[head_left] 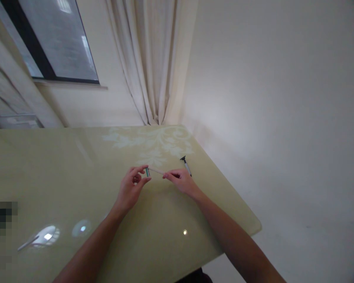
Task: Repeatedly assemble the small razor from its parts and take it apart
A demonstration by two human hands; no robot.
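Note:
Between the thumb and fingertips of my left hand (131,184) is a small green-and-dark razor cartridge (148,172), held upright just above the table. My right hand (179,179) pinches a thin pale stick (156,170). The stick points left, and its far tip meets or nearly meets the upper part of the cartridge; I cannot tell whether they touch. Just beyond my right hand lies a razor handle (188,167) with a dark head end and a grey grip, its near end close to my wrist.
The glossy pale green table (153,220) has a white floral pattern at its far end. A thin stick-like thing (28,243) lies at the lower left, near a pixelated dark patch. A wall (268,118) borders the right side; curtains (147,59) hang behind.

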